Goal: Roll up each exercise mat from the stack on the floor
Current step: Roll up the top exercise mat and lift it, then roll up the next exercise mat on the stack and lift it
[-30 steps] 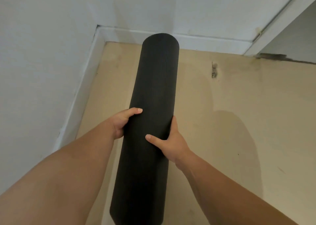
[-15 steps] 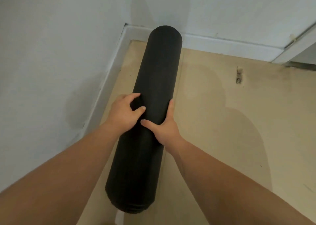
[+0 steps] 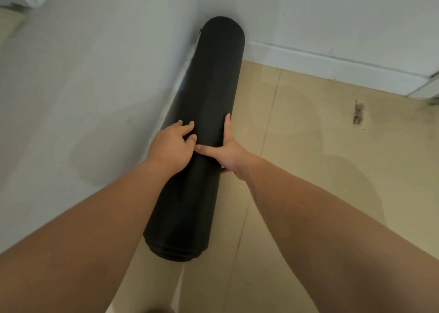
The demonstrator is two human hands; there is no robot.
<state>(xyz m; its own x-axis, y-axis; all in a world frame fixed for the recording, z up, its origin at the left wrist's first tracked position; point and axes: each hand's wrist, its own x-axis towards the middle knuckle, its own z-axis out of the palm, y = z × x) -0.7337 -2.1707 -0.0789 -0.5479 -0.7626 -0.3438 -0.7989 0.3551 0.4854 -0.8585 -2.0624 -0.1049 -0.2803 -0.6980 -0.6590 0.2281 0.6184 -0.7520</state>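
A black rolled exercise mat (image 3: 209, 75) lies lengthwise along the left wall, its far end in the room's corner and its near end showing the coiled layers. My left hand (image 3: 171, 144) rests on the roll's upper left side with bent fingers. My right hand (image 3: 228, 151) holds the roll's right side, thumb stretched across the top and index finger straight along the edge. The two hands meet at the middle of the roll. No stack of mats is in view.
A white wall (image 3: 83, 87) runs along the left, and a white baseboard (image 3: 332, 68) lines the back wall. Beige floor tiles (image 3: 308, 170) stretch to the right. A small dark fixture (image 3: 357, 113) sits on the floor at the right, near a door frame (image 3: 427, 87).
The roll has gone from tilted up in both hands to lying low along the left wall, its far end now in the corner. My hands have closed together at its middle.
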